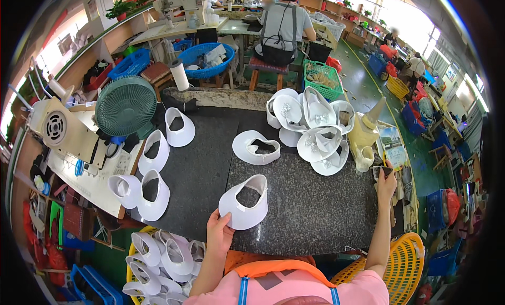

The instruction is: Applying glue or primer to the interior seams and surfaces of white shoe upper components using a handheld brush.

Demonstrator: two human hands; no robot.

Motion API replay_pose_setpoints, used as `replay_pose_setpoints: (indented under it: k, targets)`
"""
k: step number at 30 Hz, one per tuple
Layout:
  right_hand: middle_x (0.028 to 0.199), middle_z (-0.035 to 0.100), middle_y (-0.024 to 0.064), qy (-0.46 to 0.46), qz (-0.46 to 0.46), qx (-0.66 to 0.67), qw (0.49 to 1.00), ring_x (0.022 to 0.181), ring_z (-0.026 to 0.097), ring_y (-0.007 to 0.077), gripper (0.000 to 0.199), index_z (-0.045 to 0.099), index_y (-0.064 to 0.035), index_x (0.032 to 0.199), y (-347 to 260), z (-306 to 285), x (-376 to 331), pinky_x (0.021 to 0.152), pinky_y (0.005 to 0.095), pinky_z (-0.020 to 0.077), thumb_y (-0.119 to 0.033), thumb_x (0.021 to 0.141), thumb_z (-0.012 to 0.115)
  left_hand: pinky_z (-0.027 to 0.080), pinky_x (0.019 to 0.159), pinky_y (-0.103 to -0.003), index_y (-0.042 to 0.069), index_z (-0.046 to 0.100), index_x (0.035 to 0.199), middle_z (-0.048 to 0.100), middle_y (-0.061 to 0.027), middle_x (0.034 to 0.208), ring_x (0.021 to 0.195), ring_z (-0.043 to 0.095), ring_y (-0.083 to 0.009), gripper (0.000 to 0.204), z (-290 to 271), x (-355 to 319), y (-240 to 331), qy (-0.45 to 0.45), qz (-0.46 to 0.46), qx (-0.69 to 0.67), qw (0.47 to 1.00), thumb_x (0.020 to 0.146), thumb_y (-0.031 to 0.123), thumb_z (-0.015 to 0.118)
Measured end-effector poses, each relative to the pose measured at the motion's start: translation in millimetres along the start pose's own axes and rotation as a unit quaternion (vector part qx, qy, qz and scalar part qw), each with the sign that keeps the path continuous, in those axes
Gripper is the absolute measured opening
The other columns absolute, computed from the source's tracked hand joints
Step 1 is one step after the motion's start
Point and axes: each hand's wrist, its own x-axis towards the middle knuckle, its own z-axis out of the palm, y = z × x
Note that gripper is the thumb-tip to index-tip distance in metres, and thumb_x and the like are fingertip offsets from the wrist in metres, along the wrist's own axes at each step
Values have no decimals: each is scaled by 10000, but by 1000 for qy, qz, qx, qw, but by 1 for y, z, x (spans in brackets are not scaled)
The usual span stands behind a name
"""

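My left hand (219, 230) pinches the edge of a white shoe upper (243, 210) that rests on the dark speckled worktop (305, 215). Just beyond it lies another white upper (252, 150), on its own. Over at the worktop's right edge, my right hand (387, 185) is closed around a thin yellow-handled tool, beside a small dark object (383, 171); its working end cannot be made out. Near that hand stands a cream-coloured, stained cone-topped container (364, 142). A heap of white uppers with bow-like ornaments (318, 115) sits to its left.
Several more uppers (153, 194) stand at the worktop's left side, by a green fan (126, 106) and a sewing machine (68, 131). Below left, a yellow basket (131, 252) holds many uppers; another yellow basket (407, 263) is at lower right. A person (284, 31) sits ahead.
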Motion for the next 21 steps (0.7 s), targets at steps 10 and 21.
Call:
replay_pose_setpoints:
  k: [10,21]
  targets:
    - [847,618,70,-96,416,716,552,493,484,93,293,504,-42,1190,-19,2,-13,446,208,411,-122,908,483,510,829,-324,26,423,1180,555,-89,1090,984,582,-185,380,17,-2,0,-26,16,89,996,825,-17,551]
    - [889,634,78,-198,405,778,437,504,512,81,253,518,-63,1160,-104,-1,-63,415,210,407,-159,940,440,485,717,-223,34,452,1135,563,-47,1006,899,567,-97,364,15,-13,-12,-35,31,115,992,806,11,606]
